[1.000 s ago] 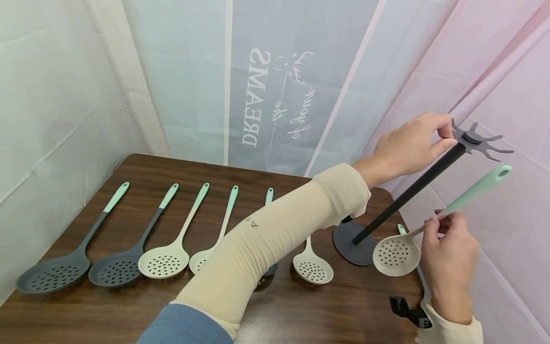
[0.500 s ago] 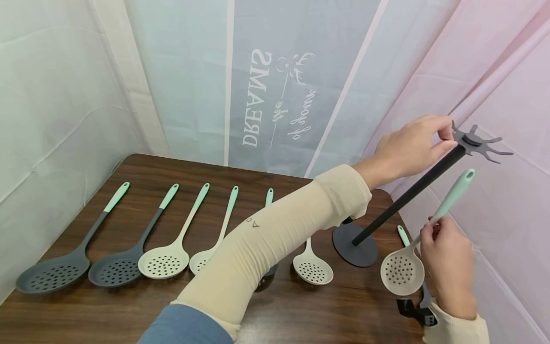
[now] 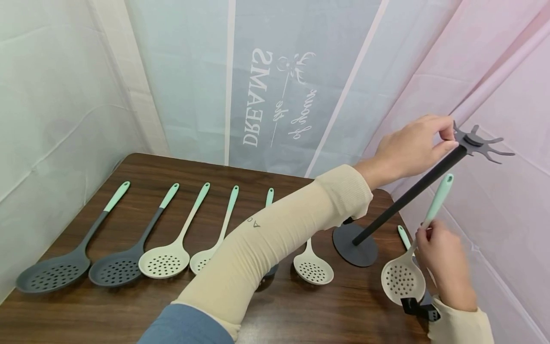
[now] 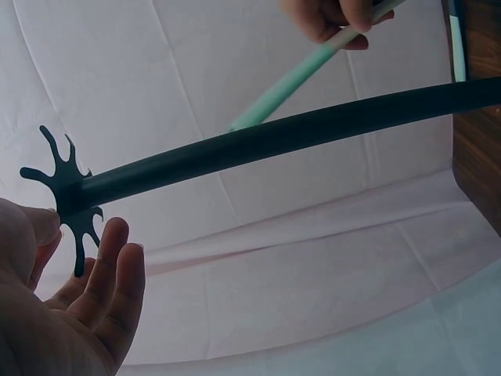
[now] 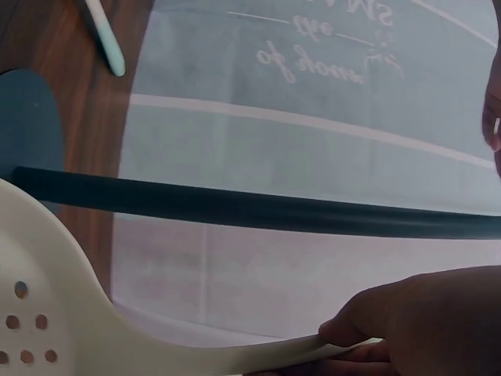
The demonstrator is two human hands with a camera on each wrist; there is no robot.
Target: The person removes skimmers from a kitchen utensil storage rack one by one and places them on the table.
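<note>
A tall black utensil stand with a round base and a ring of curved hooks rises from the table's right side. Thumb and index finger of my left hand pinch one hook at its top; the other fingers stay off it. My right hand grips a cream skimmer around the middle of its handle. Its perforated bowl hangs down, and the mint-green end with a hole points up, below the hooks. No utensil hangs on the hooks in view.
On the wooden table lie grey skimmers and cream skimmers in a row. My left sleeve covers part of the row. Another green-handled utensil lies behind the held skimmer. Fabric walls surround the table.
My right hand has shifted slightly left and down. The skimmer has turned more upright, its green end swinging left and its bowl dropping. My left hand keeps its place on the stand.
</note>
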